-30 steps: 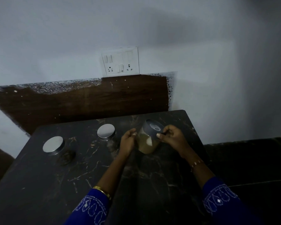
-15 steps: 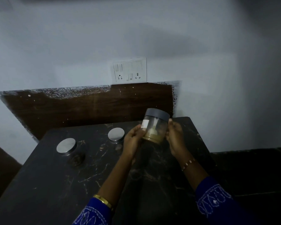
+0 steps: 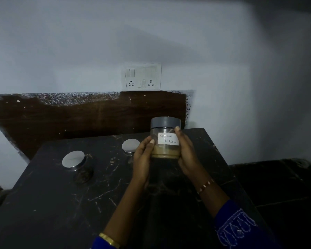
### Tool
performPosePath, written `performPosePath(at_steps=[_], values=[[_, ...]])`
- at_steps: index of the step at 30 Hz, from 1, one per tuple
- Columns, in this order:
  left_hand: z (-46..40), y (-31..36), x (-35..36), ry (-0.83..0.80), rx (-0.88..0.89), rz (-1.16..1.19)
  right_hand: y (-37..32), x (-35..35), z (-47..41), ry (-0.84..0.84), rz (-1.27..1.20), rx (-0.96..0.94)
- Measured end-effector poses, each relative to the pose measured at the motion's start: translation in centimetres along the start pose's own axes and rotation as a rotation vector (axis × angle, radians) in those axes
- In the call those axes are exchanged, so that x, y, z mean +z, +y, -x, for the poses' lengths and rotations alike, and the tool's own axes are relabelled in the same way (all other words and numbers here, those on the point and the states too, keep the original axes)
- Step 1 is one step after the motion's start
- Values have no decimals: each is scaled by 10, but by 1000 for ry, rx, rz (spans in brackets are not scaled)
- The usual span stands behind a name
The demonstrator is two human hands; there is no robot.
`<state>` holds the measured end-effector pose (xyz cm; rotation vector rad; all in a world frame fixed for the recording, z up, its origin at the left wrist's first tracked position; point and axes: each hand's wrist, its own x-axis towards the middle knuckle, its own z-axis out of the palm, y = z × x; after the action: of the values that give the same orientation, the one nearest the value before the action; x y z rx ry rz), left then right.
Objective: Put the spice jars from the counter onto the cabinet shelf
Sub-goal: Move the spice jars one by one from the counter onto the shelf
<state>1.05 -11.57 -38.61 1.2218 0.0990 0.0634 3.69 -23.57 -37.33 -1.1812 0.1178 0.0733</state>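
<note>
A clear spice jar (image 3: 165,139) with a grey lid, tan powder and a white handwritten label reading "Garam Masala" is held upright above the dark marble counter (image 3: 65,203). My left hand (image 3: 142,155) grips its left side and my right hand (image 3: 186,151) grips its right side, thumb on the label's edge. Two more jars stand on the counter: one with a silver lid (image 3: 73,159) at the left and one with a silver lid (image 3: 130,145) just left of my left hand. Their dark bodies are hard to see. No cabinet shelf is in view.
A white switch and socket plate (image 3: 143,76) sits on the grey wall above a brown wooden backsplash (image 3: 79,117). To the right of the counter lies a lower dark surface (image 3: 276,186). The scene is dim.
The jar went from tilted near the counter to lifted upright between both hands, and was turned so its label faces me. The view has tilted up.
</note>
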Motion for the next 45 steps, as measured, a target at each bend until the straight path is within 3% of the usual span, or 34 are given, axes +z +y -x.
performPosePath(at_steps=[6, 16, 20, 26, 30, 34, 40, 45], values=[[1, 11, 4, -10, 35, -37, -14, 5, -1, -10, 121, -52], [-40, 102, 55, -56, 415, -216, -118, 23, -34, -246, 266, -331], [-71, 158, 95, 2, 544, -263, -194, 37, -51, -223, 341, -527], [-99, 253, 161, -68, 834, -313, -305, 64, -67, -122, 442, -865], [-108, 311, 200, -176, 972, -328, -370, 76, -69, -162, 339, -973], [-127, 357, 236, -93, 1108, -507, -421, 77, -87, -44, 399, -1049], [-161, 374, 266, -74, 1066, -650, -454, 66, -125, 17, 591, -1135], [-185, 376, 277, -31, 994, -747, -472, 64, -155, 35, 741, -1090]])
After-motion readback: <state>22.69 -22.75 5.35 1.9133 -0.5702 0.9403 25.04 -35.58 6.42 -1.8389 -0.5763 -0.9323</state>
